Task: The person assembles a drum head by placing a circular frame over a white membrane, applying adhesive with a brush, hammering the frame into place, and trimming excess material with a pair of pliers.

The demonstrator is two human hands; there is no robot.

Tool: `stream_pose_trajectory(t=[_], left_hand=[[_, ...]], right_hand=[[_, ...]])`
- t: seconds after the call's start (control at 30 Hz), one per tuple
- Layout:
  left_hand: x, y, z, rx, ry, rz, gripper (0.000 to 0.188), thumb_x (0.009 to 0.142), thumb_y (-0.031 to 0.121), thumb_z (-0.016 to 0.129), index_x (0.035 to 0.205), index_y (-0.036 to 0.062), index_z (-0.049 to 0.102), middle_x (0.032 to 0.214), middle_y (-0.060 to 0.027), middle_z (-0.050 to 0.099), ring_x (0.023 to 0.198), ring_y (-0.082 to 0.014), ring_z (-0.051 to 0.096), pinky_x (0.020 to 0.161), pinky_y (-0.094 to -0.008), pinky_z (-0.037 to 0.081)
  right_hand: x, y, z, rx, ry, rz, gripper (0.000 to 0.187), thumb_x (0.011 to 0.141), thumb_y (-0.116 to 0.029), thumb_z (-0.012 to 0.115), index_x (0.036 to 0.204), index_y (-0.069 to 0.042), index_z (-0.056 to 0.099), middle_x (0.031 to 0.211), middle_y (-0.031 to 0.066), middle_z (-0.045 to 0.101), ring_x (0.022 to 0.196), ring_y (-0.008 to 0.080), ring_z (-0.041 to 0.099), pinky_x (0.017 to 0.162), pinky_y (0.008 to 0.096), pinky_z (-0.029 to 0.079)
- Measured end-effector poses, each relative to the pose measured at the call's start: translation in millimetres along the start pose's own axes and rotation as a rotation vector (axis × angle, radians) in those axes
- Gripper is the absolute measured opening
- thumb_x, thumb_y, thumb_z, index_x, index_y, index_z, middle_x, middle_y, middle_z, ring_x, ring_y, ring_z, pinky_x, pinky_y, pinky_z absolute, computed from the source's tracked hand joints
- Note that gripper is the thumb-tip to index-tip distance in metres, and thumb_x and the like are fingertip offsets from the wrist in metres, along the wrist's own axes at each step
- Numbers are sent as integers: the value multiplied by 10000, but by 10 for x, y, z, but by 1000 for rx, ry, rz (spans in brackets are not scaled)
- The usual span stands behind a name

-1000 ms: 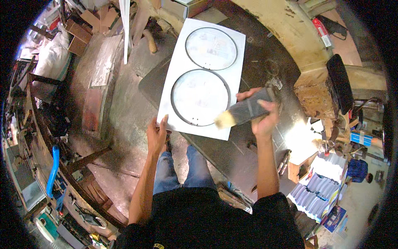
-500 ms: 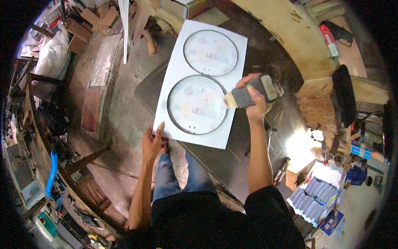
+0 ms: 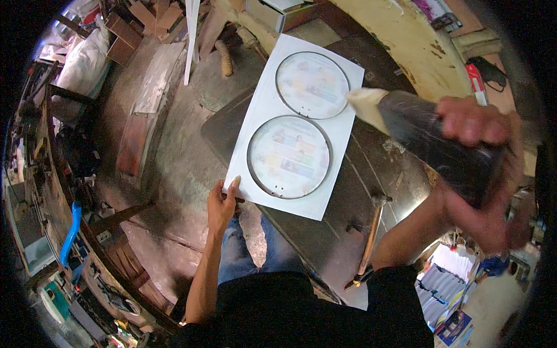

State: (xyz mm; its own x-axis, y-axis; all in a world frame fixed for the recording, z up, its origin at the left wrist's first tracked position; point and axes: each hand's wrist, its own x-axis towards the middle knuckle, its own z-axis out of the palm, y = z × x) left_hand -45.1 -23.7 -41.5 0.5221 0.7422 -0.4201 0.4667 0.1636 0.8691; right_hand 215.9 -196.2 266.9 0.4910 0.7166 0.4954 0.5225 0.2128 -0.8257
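My left hand pinches the lower left corner of a white rectangular sheet, thumb on top. Two large circles of thin dark metal strip sit on the sheet: a far ring and a near ring. Faint, pale printing shows inside both. Raised at the right, my right hand is closed around a dark-wrapped block with a pale end. That end reaches toward the sheet's far right edge. The hand is close to the camera and blurred, and I cannot tell whether the block touches the sheet.
Under the sheet is a dark worktable. A hammer with a wooden handle lies to my right. Beyond it are stacked papers. A curved pale yellow structure borders the far side. Cluttered shelving with a blue tube stands left.
My right hand has lifted the block off to the right and toward the camera, uncovering the hammer. My left hand still holds the sheet's corner. The whole view has shifted slightly.
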Motion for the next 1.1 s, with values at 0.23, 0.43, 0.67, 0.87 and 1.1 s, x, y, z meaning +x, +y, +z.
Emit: stream_pose_trajectory(t=[0.23,0.43,0.67,0.87,1.1], left_hand=[[-78,170,-69,77,-55,-30,415,956,362,647,969,-53,633,749,-111,673,576,-117,608,461,-271,464],[-25,87,-28,-57,-174,-27,492,963,407,614,1108,-63,598,760,-120,671,645,-168,682,472,-275,531],[52,-81,-125,10,-165,-66,487,948,392,638,1160,-46,606,722,-113,678,557,-135,637,469,-275,497],[56,-143,9,-38,-213,-25,487,934,448,645,1067,-20,626,823,-130,697,655,-168,689,479,-292,516],[108,-222,-81,116,-177,-16,559,926,483,613,1091,-51,634,818,-186,692,678,-263,688,573,-366,519]], right_hand=[[-232,1574,636,149,331,88,295,835,-256,514,925,19,572,811,160,653,745,229,641,719,328,507],[-59,1616,386,112,133,277,303,769,-228,549,934,25,567,823,132,632,816,211,623,810,343,500],[177,694,734,83,125,-3,302,658,-144,649,918,7,626,808,86,671,793,180,639,750,289,505],[-244,1140,1502,117,129,29,214,688,-131,666,862,-12,629,790,77,664,750,155,632,694,285,500],[71,1624,1728,121,169,295,214,770,-194,636,876,-9,656,803,52,664,762,150,609,720,282,475]])
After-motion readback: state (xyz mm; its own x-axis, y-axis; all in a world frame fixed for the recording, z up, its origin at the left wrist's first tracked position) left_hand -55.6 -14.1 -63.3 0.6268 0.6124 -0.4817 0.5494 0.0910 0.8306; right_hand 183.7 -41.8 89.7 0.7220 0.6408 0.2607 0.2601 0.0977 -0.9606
